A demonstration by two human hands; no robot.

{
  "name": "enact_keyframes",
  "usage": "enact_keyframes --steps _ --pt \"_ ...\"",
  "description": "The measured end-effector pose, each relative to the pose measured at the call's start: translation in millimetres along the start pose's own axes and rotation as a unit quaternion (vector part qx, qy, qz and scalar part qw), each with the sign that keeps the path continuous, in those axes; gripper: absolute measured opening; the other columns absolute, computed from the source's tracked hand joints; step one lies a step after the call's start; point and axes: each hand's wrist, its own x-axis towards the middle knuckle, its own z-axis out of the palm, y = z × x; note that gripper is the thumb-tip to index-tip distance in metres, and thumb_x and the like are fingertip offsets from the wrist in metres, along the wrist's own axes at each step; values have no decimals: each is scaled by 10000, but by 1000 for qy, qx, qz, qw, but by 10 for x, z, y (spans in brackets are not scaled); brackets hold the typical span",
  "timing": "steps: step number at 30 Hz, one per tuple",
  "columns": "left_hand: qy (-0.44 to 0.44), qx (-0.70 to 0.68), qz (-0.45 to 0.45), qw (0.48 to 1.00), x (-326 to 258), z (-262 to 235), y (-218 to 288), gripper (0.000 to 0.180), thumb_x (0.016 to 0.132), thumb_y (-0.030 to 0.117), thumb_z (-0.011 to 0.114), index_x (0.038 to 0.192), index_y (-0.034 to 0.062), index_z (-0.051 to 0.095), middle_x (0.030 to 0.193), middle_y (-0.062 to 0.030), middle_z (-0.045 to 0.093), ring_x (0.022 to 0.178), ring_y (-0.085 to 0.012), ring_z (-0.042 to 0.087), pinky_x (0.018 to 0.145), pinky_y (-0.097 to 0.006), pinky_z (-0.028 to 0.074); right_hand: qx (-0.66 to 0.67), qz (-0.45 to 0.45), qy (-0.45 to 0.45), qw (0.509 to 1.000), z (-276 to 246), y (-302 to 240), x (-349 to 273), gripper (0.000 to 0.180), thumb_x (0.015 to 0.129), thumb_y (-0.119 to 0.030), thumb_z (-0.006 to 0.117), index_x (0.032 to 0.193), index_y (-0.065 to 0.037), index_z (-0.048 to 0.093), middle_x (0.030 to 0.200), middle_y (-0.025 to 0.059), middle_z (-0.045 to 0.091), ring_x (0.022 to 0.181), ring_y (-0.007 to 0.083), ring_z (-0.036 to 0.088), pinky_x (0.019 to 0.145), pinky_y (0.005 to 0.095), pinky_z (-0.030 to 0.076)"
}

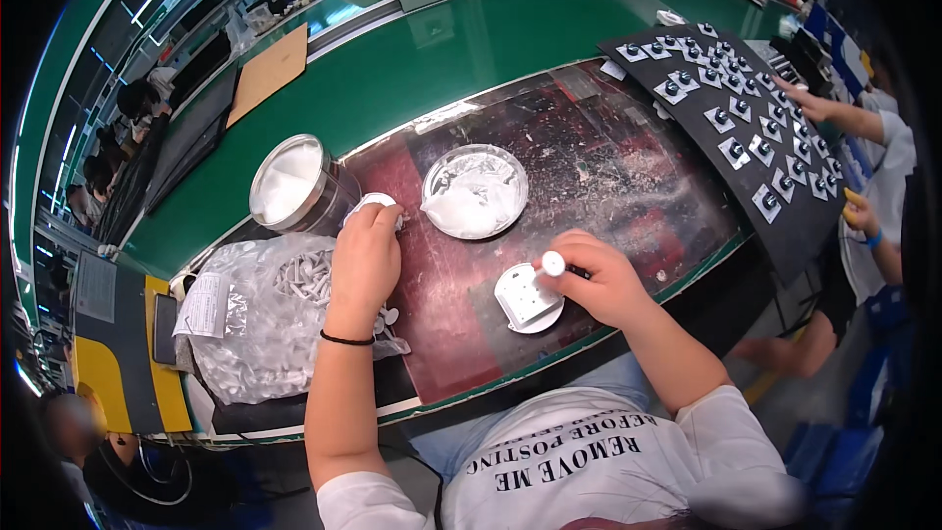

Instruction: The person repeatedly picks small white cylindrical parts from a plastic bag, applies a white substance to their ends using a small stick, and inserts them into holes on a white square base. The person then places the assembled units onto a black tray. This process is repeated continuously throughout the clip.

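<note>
My right hand [599, 280] is closed around a small stick-like tool [553, 263] with a round white end and a dark part showing between the fingers. It hovers just over a white molded part [527, 299], a rounded plate with a flat raised face, lying on the work mat. My left hand [367, 253] reaches beside the clear tub, its fingertips pinched on a white rounded piece [377, 201] that they partly cover. Below that hand sits a clear plastic bag [270, 334] full of small white plug-like parts.
A clear tub [294, 182] and a shallow round dish [475, 191], both with white material inside, stand on the worn dark red mat [608, 157]. At right, a black board [731, 118] carries rows of small parts; a co-worker's hand [810, 103] touches it. A phone [165, 327] lies left.
</note>
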Motion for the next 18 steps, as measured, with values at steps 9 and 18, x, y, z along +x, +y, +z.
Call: enact_keyframes --steps 9,18 --pt "58 -36 15 998 -127 -145 75 263 729 -13 585 989 16 615 999 -143 600 933 -332 561 840 -421 444 -51 2 -47 998 79 61 161 172 773 -85 703 933 -24 688 858 67 652 853 202 587 754 317 458" --pt "50 -87 49 994 -158 -283 235 274 729 37 618 1003 18 610 1017 -135 602 948 -324 564 843 -414 446 -55 24 -62 996 117 50 185 152 778 -87 684 915 -23 679 863 81 652 840 219 603 749 323 466"
